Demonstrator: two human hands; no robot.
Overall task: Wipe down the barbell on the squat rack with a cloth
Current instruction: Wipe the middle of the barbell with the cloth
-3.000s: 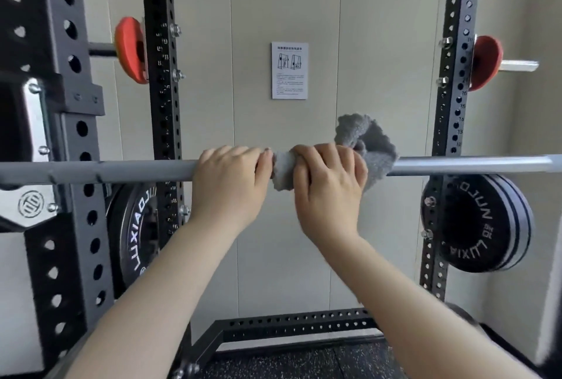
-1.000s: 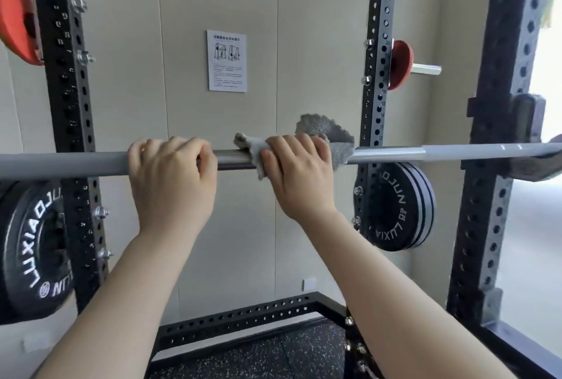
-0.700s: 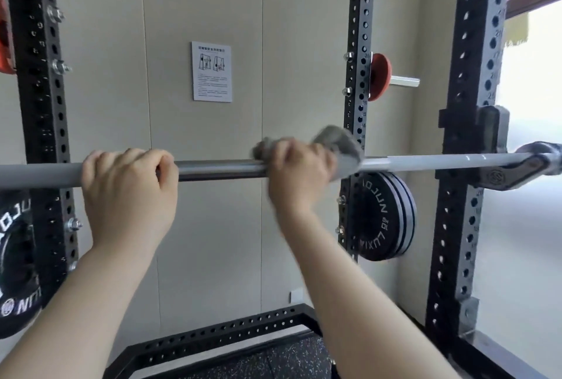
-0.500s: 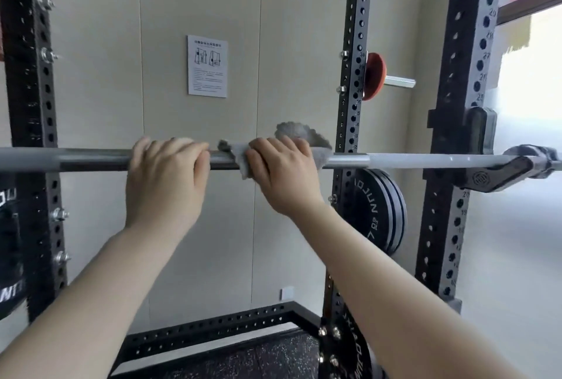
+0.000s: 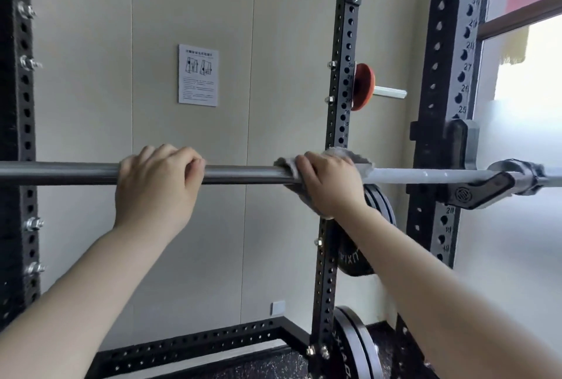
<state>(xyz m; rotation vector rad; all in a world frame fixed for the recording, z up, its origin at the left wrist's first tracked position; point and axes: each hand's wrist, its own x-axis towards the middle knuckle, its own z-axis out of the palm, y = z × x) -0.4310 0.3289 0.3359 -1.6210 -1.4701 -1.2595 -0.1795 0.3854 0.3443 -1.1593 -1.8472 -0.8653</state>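
I see the rack point(image 5: 441, 74), black and full of holes, framing the view. The bar point(image 5: 243, 174) runs level across it, its right end lying in a hook point(image 5: 483, 190) on the near right post. Black plates point(image 5: 359, 257) hang on the far post, with an orange disc point(image 5: 363, 86) higher up. My left hand point(image 5: 158, 187) curls over the bare bar. Apart from it, my right hand point(image 5: 330, 184) clamps the grey cloth point(image 5: 349, 156) around the bar, cloth edges showing above and below the fingers.
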